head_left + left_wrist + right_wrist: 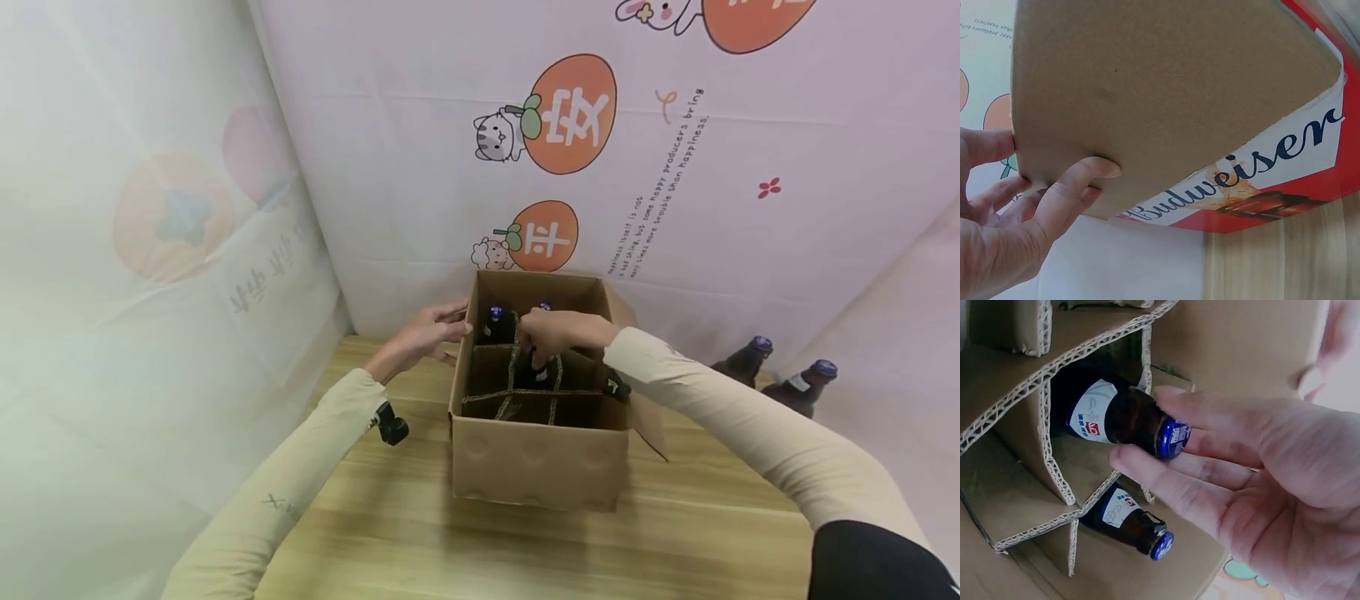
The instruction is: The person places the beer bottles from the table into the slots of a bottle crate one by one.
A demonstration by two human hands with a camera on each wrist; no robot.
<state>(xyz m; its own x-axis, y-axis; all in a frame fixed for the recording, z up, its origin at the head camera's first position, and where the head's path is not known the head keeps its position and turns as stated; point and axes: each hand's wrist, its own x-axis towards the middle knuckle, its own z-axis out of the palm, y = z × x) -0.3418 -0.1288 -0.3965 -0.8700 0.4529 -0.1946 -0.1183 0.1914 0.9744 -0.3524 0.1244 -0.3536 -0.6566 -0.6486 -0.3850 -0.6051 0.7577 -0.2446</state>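
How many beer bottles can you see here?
5: three in the box, back-left, back-middle and one under the right hand; two outside, right. Others may be hidden.

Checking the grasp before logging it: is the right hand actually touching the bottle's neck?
Touching. The right wrist view shows the right hand with fingers on either side of the bottle neck, just below its blue cap.

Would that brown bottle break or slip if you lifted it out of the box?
The bottle looks like glass, so it would probably break if dropped. Its neck looks smooth, so it might slip; the right hand has fingers on both sides below the blue cap. The cardboard dividers likely keep it from tipping.
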